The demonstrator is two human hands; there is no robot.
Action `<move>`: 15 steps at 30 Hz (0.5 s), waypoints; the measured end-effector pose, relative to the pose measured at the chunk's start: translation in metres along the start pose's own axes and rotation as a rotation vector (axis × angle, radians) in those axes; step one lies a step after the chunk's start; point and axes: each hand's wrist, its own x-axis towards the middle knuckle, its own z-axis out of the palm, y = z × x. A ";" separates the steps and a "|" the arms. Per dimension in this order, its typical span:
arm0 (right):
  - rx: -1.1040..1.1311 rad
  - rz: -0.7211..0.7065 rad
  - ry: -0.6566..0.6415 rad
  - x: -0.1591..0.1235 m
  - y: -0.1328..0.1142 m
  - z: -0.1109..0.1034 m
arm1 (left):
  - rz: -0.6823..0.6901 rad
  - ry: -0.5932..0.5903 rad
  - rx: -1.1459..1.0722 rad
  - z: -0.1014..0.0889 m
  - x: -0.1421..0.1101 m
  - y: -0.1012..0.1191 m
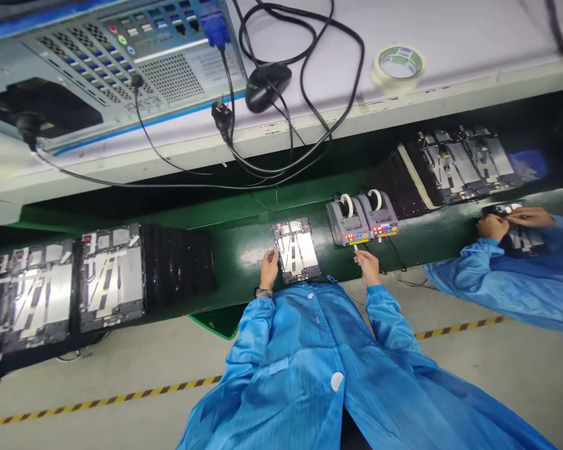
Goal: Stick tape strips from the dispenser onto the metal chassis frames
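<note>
An opened tablet or similar flat device (296, 250), with silver plates and black strips inside, lies on the green bench in front of me. My left hand (269, 271) is at its left edge, fingers closed against the rim; exactly how they grip is too small to see clearly. To the right of the device, my right hand (369, 269) pinches a short white strip of tape (355, 248) at the front of the left tape dispenser (344, 224). A second tape dispenser (380, 215) stands directly beside it, also with a white roll and lit display.
Black trays (178, 265) with similar devices stand at left, and more devices (464, 162) at right. A co-worker's hands (511, 222) handle another unit. Above, a shelf holds a computer case (169, 75), a mouse (267, 86), cables and a tape roll (400, 62).
</note>
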 end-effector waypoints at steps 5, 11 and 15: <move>-0.119 -0.104 -0.152 -0.033 -0.023 0.031 | 0.017 0.009 -0.005 0.002 0.007 0.006; -0.381 -0.168 -0.814 -0.054 -0.063 0.143 | 0.051 0.001 -0.008 0.008 0.022 0.012; -0.783 -0.260 -0.945 -0.042 -0.089 0.212 | 0.071 0.021 0.016 0.009 0.030 0.017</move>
